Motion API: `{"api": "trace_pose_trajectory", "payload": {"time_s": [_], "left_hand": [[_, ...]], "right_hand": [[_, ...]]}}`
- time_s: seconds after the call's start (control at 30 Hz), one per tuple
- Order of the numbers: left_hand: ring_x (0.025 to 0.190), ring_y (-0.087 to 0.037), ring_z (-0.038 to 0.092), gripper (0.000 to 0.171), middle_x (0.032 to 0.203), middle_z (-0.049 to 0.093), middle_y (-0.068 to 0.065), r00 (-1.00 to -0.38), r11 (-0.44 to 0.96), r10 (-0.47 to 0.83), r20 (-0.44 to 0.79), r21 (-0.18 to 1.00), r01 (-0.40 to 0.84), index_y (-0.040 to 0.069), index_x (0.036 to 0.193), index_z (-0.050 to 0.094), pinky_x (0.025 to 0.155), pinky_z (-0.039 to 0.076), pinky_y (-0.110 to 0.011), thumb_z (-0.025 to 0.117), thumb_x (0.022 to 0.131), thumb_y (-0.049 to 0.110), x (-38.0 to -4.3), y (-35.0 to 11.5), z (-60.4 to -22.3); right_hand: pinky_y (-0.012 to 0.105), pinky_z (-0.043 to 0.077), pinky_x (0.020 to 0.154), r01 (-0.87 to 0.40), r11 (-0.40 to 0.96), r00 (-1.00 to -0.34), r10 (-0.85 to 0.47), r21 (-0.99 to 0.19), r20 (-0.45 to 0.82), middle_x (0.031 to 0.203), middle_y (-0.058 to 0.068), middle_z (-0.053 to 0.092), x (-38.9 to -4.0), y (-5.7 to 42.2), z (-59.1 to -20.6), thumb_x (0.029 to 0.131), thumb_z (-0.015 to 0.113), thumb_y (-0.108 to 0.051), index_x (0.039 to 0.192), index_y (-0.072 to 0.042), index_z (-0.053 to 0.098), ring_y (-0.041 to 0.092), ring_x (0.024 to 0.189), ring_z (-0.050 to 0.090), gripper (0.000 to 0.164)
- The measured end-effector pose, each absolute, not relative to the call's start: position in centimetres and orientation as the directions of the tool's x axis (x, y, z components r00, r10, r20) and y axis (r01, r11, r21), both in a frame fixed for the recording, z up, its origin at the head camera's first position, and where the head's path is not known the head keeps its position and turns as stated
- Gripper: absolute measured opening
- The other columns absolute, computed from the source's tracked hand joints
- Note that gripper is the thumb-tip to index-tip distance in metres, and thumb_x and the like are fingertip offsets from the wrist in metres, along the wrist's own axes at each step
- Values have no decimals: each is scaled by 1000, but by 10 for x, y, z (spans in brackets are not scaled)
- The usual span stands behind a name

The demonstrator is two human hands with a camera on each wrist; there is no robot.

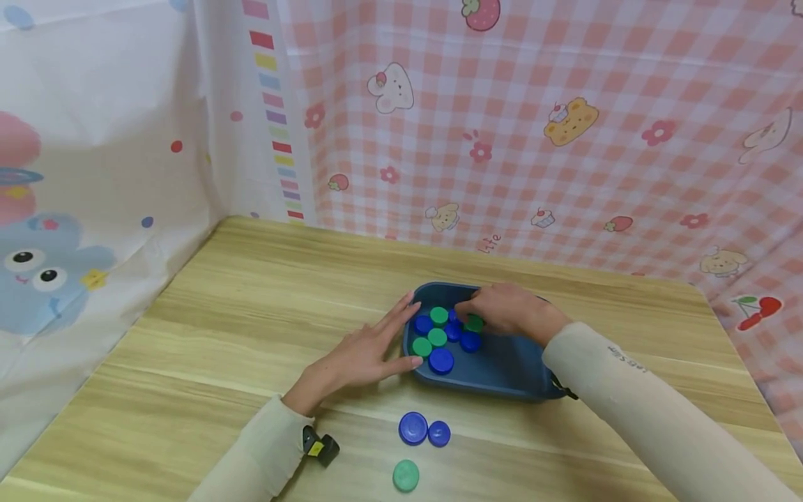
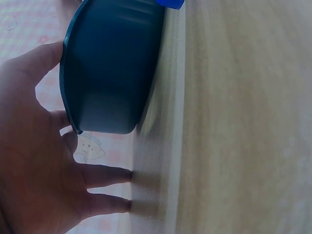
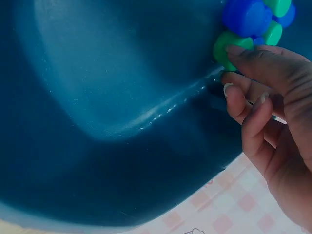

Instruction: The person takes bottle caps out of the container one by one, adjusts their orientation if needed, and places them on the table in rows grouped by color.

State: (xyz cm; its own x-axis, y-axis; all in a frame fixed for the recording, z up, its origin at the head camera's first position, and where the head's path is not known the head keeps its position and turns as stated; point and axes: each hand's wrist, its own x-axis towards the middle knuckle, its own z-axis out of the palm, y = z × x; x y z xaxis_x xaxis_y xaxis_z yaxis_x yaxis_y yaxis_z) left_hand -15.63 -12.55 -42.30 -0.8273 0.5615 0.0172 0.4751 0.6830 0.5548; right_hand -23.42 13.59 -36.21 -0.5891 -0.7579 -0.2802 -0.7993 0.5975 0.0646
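Observation:
A dark blue tray (image 1: 514,362) holds several green and blue plastic bottle caps, gathered toward its left end. My left hand (image 1: 360,355) is spread at the tray's left end; in the left wrist view the thumb (image 2: 46,56) touches the rim and two fingers reach down to the table. My right hand (image 1: 511,310) reaches over the far rim into the tray. In the right wrist view its thumb and index finger pinch a green bottle cap (image 3: 226,51) at the edge of the group, beside a blue cap (image 3: 243,17). Fingers partly hide that green cap.
In front of the tray, a larger blue cap (image 1: 413,428) and a smaller blue cap (image 1: 440,434) lie side by side on the wooden table (image 1: 251,300). A green cap (image 1: 406,475) lies nearer the front. Patterned cloth (image 1: 502,139) hangs behind the table.

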Motion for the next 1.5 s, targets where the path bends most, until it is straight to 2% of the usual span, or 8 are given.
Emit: {"api": "trace_pose_trajectory", "payload": {"time_s": [0.27,0.43,0.63,0.87,1.2,1.5], "left_hand": [[135,-36,34,82,159,-10,10,-827,683,562,12,558,472,29,155,4,102,23,-67,48,93,59,-156,-126,-421],[135,-36,34,82,159,-10,10,-824,679,567,20,556,480,28,155,4,102,24,-67,48,93,58,-156,-125,-421],[134,-36,35,81,159,-10,10,-818,672,574,30,555,491,26,155,6,101,24,-68,49,94,56,-155,-125,-421],[136,-36,33,81,159,-11,12,-822,678,570,13,557,479,27,155,5,101,24,-68,48,93,58,-155,-125,-421],[137,-33,31,81,159,-12,12,-820,679,571,18,551,485,28,155,3,101,23,-67,47,94,58,-157,-125,-420],[136,-35,32,81,159,-11,10,-823,683,568,15,549,481,27,155,4,101,23,-68,47,94,58,-156,-125,-421]], "right_hand": [[40,53,79,-783,619,-608,-737,68,-294,107,2,69,-233,135,-363,80,79,-22,123,-25,63,21,83,65,46],[41,53,80,-772,632,-615,-721,61,-318,105,1,69,-233,133,-364,79,80,-23,120,-26,65,20,83,63,43],[38,53,76,-773,633,-609,-720,45,-334,96,-1,68,-235,134,-365,79,80,-23,109,-26,67,16,74,57,33],[38,52,76,-752,658,-623,-700,23,-350,94,1,66,-235,135,-366,79,80,-22,104,-22,68,18,74,54,28],[39,53,78,-740,672,-637,-684,31,-356,92,2,65,-234,135,-358,80,80,-20,101,-18,69,19,75,55,24],[39,53,77,-744,667,-632,-723,-43,-278,89,1,66,-220,145,-343,80,78,-13,103,-14,70,17,77,57,24]]}}
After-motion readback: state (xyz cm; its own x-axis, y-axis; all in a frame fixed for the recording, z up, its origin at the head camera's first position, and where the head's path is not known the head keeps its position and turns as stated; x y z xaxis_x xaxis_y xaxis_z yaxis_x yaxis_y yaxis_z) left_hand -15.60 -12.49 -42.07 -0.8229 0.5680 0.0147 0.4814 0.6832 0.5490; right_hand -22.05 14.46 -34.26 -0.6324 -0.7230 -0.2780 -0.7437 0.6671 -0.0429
